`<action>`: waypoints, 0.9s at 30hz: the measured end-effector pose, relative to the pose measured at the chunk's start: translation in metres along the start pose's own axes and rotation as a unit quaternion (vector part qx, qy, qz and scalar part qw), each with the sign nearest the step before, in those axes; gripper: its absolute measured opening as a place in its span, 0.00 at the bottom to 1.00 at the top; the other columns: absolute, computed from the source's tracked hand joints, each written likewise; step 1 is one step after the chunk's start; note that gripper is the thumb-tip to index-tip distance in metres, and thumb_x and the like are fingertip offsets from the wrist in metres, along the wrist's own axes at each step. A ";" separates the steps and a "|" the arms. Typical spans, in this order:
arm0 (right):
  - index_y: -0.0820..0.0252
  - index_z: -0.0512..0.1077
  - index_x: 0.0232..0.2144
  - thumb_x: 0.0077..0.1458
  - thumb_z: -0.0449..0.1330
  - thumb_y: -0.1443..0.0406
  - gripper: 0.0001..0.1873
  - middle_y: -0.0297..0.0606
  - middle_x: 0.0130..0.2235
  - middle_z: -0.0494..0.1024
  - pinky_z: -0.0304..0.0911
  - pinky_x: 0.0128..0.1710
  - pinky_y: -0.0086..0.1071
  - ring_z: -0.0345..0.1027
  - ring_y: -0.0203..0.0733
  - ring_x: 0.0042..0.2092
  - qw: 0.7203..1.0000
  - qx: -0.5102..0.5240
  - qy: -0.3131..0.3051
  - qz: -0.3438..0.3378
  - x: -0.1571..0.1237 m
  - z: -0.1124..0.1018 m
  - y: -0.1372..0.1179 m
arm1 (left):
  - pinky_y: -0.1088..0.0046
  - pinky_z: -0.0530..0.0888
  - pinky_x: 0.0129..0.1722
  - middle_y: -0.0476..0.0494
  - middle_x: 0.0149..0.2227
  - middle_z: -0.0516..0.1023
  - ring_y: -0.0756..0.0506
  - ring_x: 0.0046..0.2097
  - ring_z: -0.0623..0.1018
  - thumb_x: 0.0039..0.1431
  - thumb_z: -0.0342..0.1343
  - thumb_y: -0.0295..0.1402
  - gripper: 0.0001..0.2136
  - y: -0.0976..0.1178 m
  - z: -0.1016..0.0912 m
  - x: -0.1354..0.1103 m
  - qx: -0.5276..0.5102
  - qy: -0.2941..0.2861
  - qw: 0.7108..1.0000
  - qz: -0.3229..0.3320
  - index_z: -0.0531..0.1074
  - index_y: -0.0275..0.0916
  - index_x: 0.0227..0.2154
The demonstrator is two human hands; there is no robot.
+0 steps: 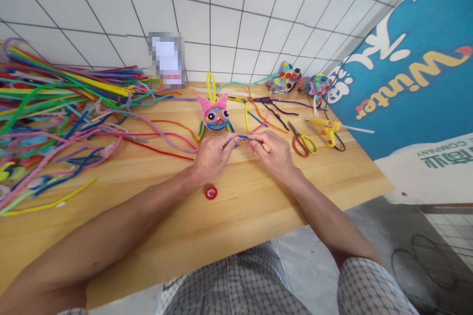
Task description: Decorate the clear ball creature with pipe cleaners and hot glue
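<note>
A short blue pipe cleaner [244, 137] is stretched between my two hands, just above the wooden table. My left hand [215, 154] pinches one end of it, and my right hand [271, 152] pinches the other. Right behind my left hand stands a pipe-cleaner animal figure [217, 117] with pink pointed ears, big eyes and a yellow loop on top. Nearer to me lies a round red button-like piece [211, 192]. Loose pipe cleaners [266, 117] in several colours are scattered behind my right hand.
Scissors [302, 142] and a yellow glue gun [327, 129] lie to the right. A big heap of pipe cleaners [66, 88] covers the left side. Two decorated balls [319, 85] sit by the tiled wall, where a blurred phone-like device [167, 60] leans. A blue sign [414, 59] stands at the right.
</note>
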State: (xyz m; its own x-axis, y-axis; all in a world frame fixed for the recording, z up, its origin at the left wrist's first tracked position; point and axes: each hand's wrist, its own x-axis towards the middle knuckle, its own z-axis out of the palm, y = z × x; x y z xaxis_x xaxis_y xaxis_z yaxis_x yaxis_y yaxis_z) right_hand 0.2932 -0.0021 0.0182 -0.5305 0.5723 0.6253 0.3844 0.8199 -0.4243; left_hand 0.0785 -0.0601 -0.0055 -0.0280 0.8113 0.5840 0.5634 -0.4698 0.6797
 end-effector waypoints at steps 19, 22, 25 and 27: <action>0.55 0.76 0.38 0.76 0.54 0.58 0.15 0.42 0.38 0.84 0.68 0.46 0.40 0.76 0.47 0.41 0.997 -0.067 -0.023 0.002 0.001 0.000 0.020 | 0.68 0.84 0.48 0.42 0.45 0.90 0.42 0.45 0.89 0.76 0.55 0.38 0.14 -0.010 -0.002 -0.002 0.063 -0.034 0.997 0.030 0.87 0.43 0.45; 0.55 0.76 0.38 0.75 0.56 0.59 0.13 0.42 0.39 0.84 0.68 0.46 0.39 0.75 0.46 0.42 0.998 -0.047 -0.026 0.035 0.003 0.002 0.022 | 0.70 0.82 0.43 0.43 0.43 0.90 0.43 0.40 0.88 0.74 0.57 0.37 0.12 -0.004 -0.003 0.002 0.088 -0.054 0.995 -0.006 0.86 0.43 0.46; 0.56 0.76 0.37 0.72 0.58 0.62 0.10 0.41 0.38 0.83 0.67 0.45 0.37 0.75 0.45 0.40 0.997 -0.031 -0.036 0.066 0.004 0.006 0.026 | 0.72 0.79 0.38 0.45 0.42 0.90 0.46 0.33 0.84 0.70 0.63 0.37 0.12 0.008 -0.008 0.008 0.081 -0.043 0.995 -0.037 0.84 0.42 0.52; 0.56 0.76 0.35 0.69 0.60 0.65 0.07 0.39 0.36 0.83 0.67 0.44 0.37 0.75 0.45 0.39 0.994 -0.031 -0.058 0.082 0.004 0.009 0.028 | 0.72 0.77 0.35 0.46 0.40 0.90 0.48 0.30 0.81 0.69 0.63 0.37 0.11 0.014 -0.016 0.010 0.074 -0.039 0.996 -0.039 0.84 0.42 0.50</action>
State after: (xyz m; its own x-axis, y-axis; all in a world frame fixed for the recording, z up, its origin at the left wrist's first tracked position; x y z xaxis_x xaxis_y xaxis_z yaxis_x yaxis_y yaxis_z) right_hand 0.2950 0.0229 0.0025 -0.5389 0.6993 0.4697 0.5165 0.7148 -0.4715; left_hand 0.0725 -0.0639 0.0168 -0.0148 0.8703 0.4923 0.6779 -0.3532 0.6448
